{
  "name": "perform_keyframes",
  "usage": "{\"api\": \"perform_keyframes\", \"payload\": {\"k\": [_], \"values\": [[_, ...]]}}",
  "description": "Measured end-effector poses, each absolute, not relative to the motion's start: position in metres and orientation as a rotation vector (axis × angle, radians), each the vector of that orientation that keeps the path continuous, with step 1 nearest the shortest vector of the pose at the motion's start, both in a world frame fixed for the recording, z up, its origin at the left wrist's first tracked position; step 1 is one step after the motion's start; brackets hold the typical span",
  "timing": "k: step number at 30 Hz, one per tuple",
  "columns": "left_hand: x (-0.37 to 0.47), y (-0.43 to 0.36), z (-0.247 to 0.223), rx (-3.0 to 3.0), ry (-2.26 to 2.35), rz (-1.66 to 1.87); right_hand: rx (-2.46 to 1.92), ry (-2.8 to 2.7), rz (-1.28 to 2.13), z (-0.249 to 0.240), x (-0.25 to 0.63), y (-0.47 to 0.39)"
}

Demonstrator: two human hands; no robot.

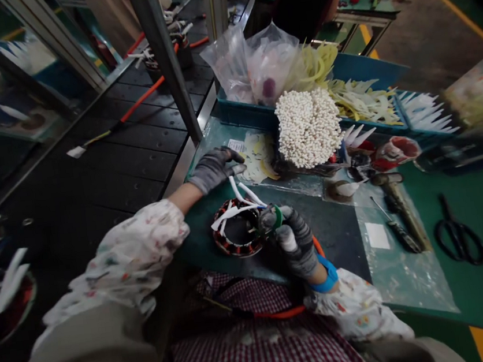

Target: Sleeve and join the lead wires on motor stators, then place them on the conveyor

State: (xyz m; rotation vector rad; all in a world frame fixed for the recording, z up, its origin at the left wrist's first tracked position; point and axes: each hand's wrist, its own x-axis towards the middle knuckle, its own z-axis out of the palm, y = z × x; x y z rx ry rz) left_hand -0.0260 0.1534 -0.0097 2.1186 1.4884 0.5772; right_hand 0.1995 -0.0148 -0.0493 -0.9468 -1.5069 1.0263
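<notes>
A ring-shaped motor stator with dark and orange-red windings lies on the dark mat in front of me. White sleeving tubes stick up from its leads. My right hand, in a grey glove with a green band on one finger, is closed at the stator's right side, where the leads run into its fingers. What exactly it pinches is partly hidden. Beyond the stator, my left hand, also gloved, hovers with fingers apart just above the tip of one white tube, near some pale yellow paper pieces.
Behind stand a bundle of white tubes and a blue bin with plastic bags and yellow sleeves. To the right lie a hammer, a screwdriver and black scissors. A metal post and black conveyor border the left.
</notes>
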Motion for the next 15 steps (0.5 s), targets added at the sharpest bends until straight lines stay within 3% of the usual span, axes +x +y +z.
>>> {"api": "perform_keyframes", "payload": {"k": [7, 15], "values": [[0.024, 0.189, -0.022, 2.152, 1.629, 0.262, -0.83, -1.442, 1.075, -0.051, 0.203, -0.015], [-0.013, 0.171, -0.035, 2.009, 1.619, 0.471, -0.879, -1.511, 0.976, -0.047, 0.204, -0.019]]}}
